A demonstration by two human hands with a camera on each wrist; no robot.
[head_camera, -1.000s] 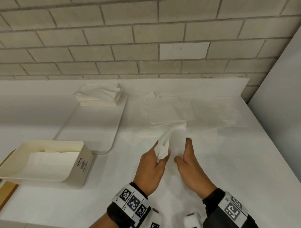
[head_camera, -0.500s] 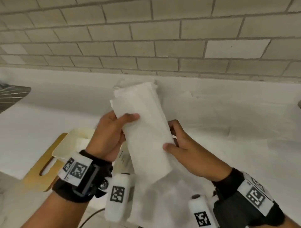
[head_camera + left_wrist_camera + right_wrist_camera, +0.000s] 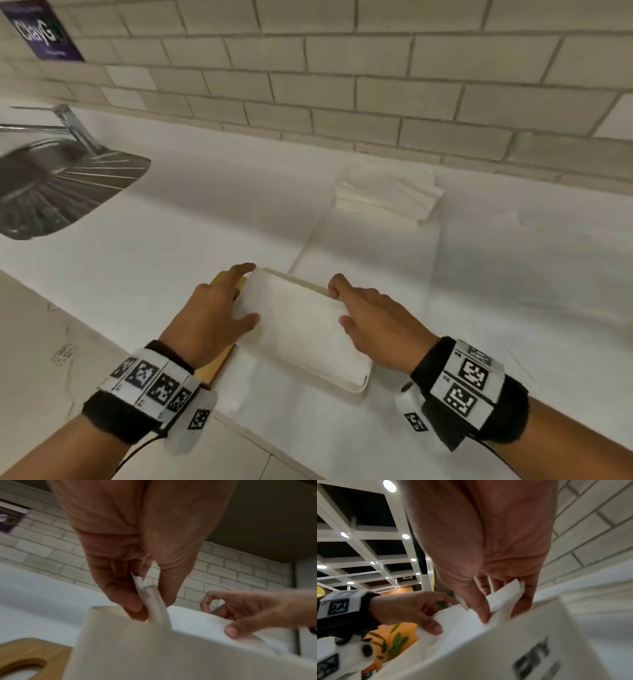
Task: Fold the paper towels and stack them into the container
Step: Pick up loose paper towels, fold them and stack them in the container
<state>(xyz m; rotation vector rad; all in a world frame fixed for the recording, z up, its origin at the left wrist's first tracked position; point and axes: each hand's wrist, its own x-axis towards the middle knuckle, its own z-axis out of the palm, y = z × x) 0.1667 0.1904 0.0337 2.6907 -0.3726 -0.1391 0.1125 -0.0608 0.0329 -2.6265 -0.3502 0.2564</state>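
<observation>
Half a second earlier the folded paper towel [image 3: 301,329] was held up in the air; now both hands, left hand [image 3: 209,315] and right hand [image 3: 380,322], pinched its ends and lowered it into the container [image 3: 359,385] at 6 o'clock on the surface [image 3: 205,222], nearly stacked.

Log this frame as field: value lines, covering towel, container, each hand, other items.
towel: folded paper towel lying across the container top, not yet released
container: white container on the counter, near the front edge
left hand: left hand pinches the towel's left end
right hand: right hand pinches the towel's right end
other: stack of paper towels on white tray; wooden lid beside the container; sink far left
</observation>
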